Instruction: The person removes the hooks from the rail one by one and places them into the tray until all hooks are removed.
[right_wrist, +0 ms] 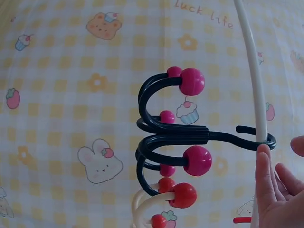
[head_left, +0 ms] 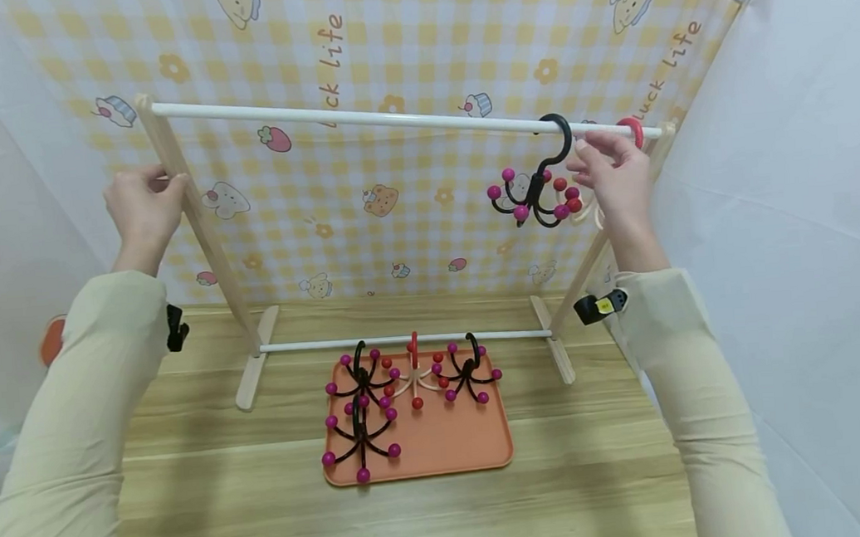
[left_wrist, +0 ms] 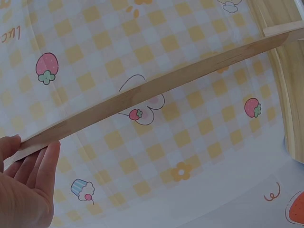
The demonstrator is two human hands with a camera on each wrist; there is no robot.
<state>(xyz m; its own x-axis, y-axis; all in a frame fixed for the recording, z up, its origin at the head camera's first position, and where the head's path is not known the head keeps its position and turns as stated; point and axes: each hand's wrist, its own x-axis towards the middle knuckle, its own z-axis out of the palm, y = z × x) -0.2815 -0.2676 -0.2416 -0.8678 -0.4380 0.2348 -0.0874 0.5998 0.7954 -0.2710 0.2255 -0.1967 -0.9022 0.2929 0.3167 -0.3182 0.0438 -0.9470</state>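
A black multi-arm hanger (head_left: 536, 188) with magenta ball tips hangs by its hook from the white rail (head_left: 359, 117). Just right of that hook is my right hand (head_left: 613, 171); in the right wrist view its extended fingers (right_wrist: 266, 175) touch the rail by the hook, thumb apart. Behind it, a cream hanger (right_wrist: 159, 197) with red balls hangs from a red hook (head_left: 631, 128), partly hidden by the hand. My left hand (head_left: 143, 207) grips the left wooden post (head_left: 197, 206) near its top, thumb on one side and fingers on the other.
On the wooden table (head_left: 266, 488), an orange tray (head_left: 450, 446) carries several hangers: black ones (head_left: 361, 431) with magenta balls and a cream one (head_left: 416, 378) with a red hook. The rack's lower white bar (head_left: 308, 345) runs behind the tray. A yellow-checked cloth (head_left: 386, 63) hangs behind.
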